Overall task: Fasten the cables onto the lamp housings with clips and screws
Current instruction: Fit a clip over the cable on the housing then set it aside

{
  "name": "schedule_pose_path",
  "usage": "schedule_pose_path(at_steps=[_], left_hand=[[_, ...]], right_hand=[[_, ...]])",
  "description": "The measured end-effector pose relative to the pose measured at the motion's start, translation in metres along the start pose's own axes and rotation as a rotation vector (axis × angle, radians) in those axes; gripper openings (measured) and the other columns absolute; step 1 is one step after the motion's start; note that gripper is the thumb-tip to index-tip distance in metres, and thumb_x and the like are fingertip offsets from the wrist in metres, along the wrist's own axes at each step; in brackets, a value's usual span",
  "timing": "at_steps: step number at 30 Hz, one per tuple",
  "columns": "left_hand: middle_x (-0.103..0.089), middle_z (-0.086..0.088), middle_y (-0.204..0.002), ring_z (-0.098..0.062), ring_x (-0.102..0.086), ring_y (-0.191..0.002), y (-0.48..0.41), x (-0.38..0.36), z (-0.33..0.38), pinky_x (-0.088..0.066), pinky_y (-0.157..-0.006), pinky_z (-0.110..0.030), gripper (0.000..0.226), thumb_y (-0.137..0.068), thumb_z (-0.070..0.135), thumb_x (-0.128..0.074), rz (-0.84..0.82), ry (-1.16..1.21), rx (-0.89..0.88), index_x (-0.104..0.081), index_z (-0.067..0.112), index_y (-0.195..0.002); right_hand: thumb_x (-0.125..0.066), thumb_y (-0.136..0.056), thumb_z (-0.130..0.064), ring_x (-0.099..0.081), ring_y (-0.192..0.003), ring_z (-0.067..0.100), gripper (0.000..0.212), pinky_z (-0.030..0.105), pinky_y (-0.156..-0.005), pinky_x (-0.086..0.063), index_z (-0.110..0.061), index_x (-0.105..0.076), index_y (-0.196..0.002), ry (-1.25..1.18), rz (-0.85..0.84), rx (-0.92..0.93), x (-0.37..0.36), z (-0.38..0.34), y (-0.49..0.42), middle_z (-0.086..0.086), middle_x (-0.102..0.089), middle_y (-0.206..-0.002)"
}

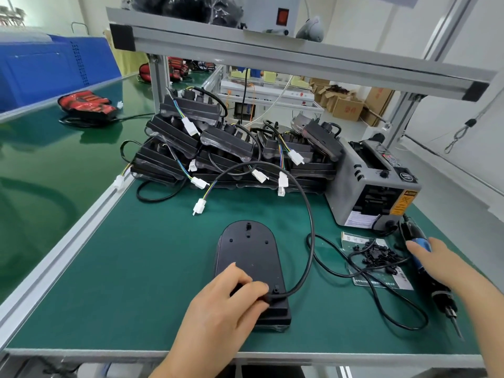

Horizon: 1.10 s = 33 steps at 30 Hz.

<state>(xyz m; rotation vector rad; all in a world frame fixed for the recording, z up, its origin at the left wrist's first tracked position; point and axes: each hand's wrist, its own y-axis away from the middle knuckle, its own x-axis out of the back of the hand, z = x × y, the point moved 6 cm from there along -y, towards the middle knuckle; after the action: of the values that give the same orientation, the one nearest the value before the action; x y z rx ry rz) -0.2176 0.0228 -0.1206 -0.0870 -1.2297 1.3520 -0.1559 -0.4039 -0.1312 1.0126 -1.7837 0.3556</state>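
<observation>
A black lamp housing (249, 255) lies back-up on the green mat, rounded end away from me. Its black cable (309, 214) loops up and over to a white connector (199, 206). My left hand (229, 298) rests on the housing's near end and pinches the cable where it enters the housing. My right hand (439, 261) lies on the blue-and-black electric screwdriver (425, 271), which lies on the mat at the right with its bit pointing toward me. A heap of small black clips (377, 255) sits on a paper card just left of that hand.
A stack of black lamp housings (231, 148) with cables and white plugs fills the back of the mat. A grey tape dispenser (373, 184) stands at the right rear. The aluminium shelf frame (272, 50) spans overhead. A conveyor belt (54, 159) runs at the left.
</observation>
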Motion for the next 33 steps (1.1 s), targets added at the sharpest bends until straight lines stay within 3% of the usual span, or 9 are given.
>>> schedule_pose_path(at_steps=[3,7,10,13,16,19,22,25,33], left_hand=[[-0.055,0.012,-0.095,-0.006,-0.056,-0.08,0.0,0.006,0.0,-0.048,-0.063,-0.018,0.023,-0.085,0.041,-0.056,-0.055,-0.041,0.025,-0.063,0.03,-0.104],[-0.059,0.011,-0.094,-0.002,-0.054,-0.084,-0.007,0.012,-0.001,-0.044,-0.089,-0.017,0.035,-0.087,0.05,-0.051,-0.065,-0.046,0.026,-0.071,0.023,-0.096],[-0.056,0.02,-0.093,0.004,-0.053,-0.08,-0.014,0.018,-0.01,-0.045,-0.073,-0.013,0.044,-0.091,0.058,-0.037,-0.077,-0.025,0.118,-0.071,0.03,-0.092],[-0.054,0.026,-0.092,0.007,-0.054,-0.078,-0.021,0.022,-0.018,-0.046,-0.061,-0.014,0.034,-0.088,0.054,-0.038,-0.056,-0.003,0.195,-0.068,0.039,-0.084],[-0.053,0.028,-0.094,0.008,-0.054,-0.08,-0.026,0.023,-0.021,-0.047,-0.06,-0.016,0.031,-0.086,0.052,-0.037,-0.037,0.008,0.224,-0.066,0.043,-0.08],[-0.053,0.027,-0.092,0.008,-0.054,-0.079,-0.027,0.023,-0.021,-0.047,-0.057,-0.014,0.03,-0.086,0.049,-0.038,-0.044,-0.011,0.219,-0.066,0.043,-0.078],[-0.054,0.026,-0.09,0.007,-0.054,-0.077,-0.029,0.022,-0.021,-0.045,-0.059,-0.014,0.028,-0.085,0.048,-0.04,-0.038,0.002,0.218,-0.066,0.044,-0.076],[-0.054,0.025,-0.089,0.007,-0.054,-0.076,-0.029,0.023,-0.021,-0.046,-0.055,-0.014,0.027,-0.085,0.048,-0.041,-0.037,-0.001,0.221,-0.065,0.044,-0.074],[-0.053,0.027,-0.09,0.007,-0.053,-0.076,-0.027,0.021,-0.021,-0.045,-0.065,-0.015,0.027,-0.085,0.048,-0.042,-0.024,-0.003,0.197,-0.067,0.042,-0.077]], right_hand=[[-0.043,-0.095,-0.05,-0.033,-0.137,0.036,0.071,0.047,-0.109,-0.029,-0.012,-0.02,-0.15,0.077,0.029,0.061,0.001,-0.007,0.021,0.012,-0.027,-0.155],[-0.05,-0.092,-0.045,-0.035,-0.135,0.03,0.056,0.042,-0.111,-0.027,-0.012,-0.048,-0.137,0.217,0.29,0.32,0.012,-0.043,0.058,0.012,-0.045,-0.144],[-0.06,-0.09,-0.028,-0.058,-0.097,-0.003,0.013,0.018,-0.081,-0.043,-0.038,-0.067,-0.094,-0.037,0.187,0.527,-0.004,-0.08,0.1,-0.012,-0.067,-0.107],[-0.059,-0.088,-0.021,-0.052,-0.084,-0.011,0.022,0.011,-0.068,-0.035,-0.04,-0.062,-0.078,-0.169,0.24,0.584,0.001,-0.099,0.103,-0.021,-0.061,-0.089],[-0.053,-0.089,-0.024,-0.052,-0.074,-0.003,0.016,0.023,-0.059,-0.036,-0.035,-0.062,-0.085,-0.192,0.362,0.489,0.027,-0.106,0.076,-0.019,-0.059,-0.09],[-0.052,-0.088,-0.018,-0.056,-0.069,0.006,0.015,0.028,-0.059,-0.042,-0.027,-0.065,-0.088,-0.145,0.28,0.323,0.027,-0.099,0.039,-0.011,-0.061,-0.088],[-0.053,-0.086,-0.011,-0.052,-0.056,0.014,0.014,0.029,-0.051,-0.041,-0.003,-0.065,-0.086,-0.502,0.203,0.207,0.007,-0.084,0.019,0.001,-0.059,-0.072],[-0.054,-0.087,-0.01,-0.045,-0.053,0.014,0.012,0.027,-0.044,-0.035,-0.01,-0.067,-0.087,-0.732,0.244,0.133,-0.003,-0.076,0.012,0.004,-0.057,-0.067],[-0.061,-0.085,-0.018,-0.041,-0.05,0.015,0.012,0.027,-0.045,-0.033,-0.015,-0.057,-0.074,-0.925,0.269,0.042,0.001,-0.083,-0.011,0.004,-0.054,-0.065]])
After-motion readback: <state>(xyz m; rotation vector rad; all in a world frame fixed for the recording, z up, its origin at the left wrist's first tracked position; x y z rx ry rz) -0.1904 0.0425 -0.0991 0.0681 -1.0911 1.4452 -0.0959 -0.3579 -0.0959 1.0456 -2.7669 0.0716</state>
